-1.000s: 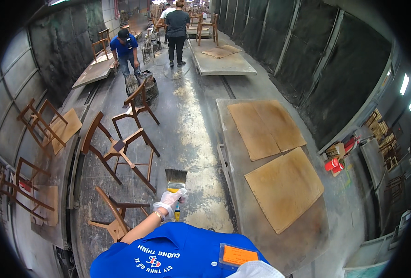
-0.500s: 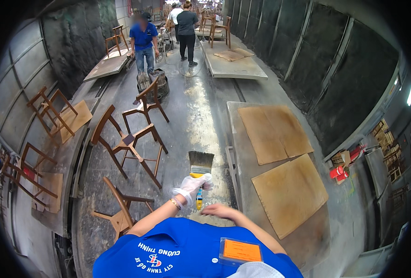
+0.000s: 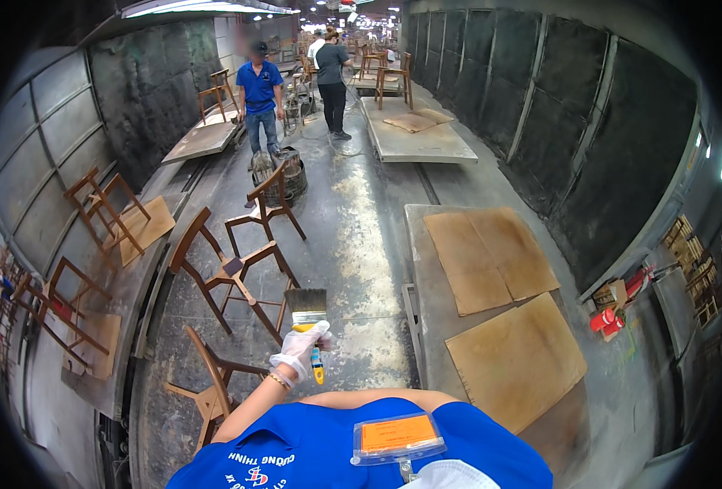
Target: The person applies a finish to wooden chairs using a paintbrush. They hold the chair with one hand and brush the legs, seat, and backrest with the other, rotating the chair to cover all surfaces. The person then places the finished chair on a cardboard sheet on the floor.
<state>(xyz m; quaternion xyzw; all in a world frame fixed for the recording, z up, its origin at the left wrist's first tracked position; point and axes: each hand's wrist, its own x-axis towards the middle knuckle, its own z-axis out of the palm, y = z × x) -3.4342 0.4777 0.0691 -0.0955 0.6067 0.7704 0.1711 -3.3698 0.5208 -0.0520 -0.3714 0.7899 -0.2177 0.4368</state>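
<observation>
My left hand [image 3: 300,349], in a thin whitish glove with bracelets at the wrist, is closed round a wide paintbrush [image 3: 307,301]. The brush's dark bristles point away from me, and its yellow and blue handle sticks out below the fingers. My right forearm [image 3: 377,398] lies across the front of my blue shirt, pointing left; its hand is hidden. Just past the brush, to its left, stands a brown wooden chair frame [image 3: 235,267] with a small dark square pad on its seat rails. A nearer chair frame [image 3: 213,397] stands beside my left forearm.
Flat cardboard sheets [image 3: 517,359] lie on a low platform [image 3: 426,342] at the right. More chair frames [image 3: 72,306] stand on cardboard along the left. Ahead are another chair [image 3: 267,208], grimy drums [image 3: 292,183] and a person in blue [image 3: 261,94]; others work farther back.
My left hand has moved left with the paintbrush. My right hand, visible before near the brush handle, has gone out of sight as its forearm swung left. The view has tilted up slightly.
</observation>
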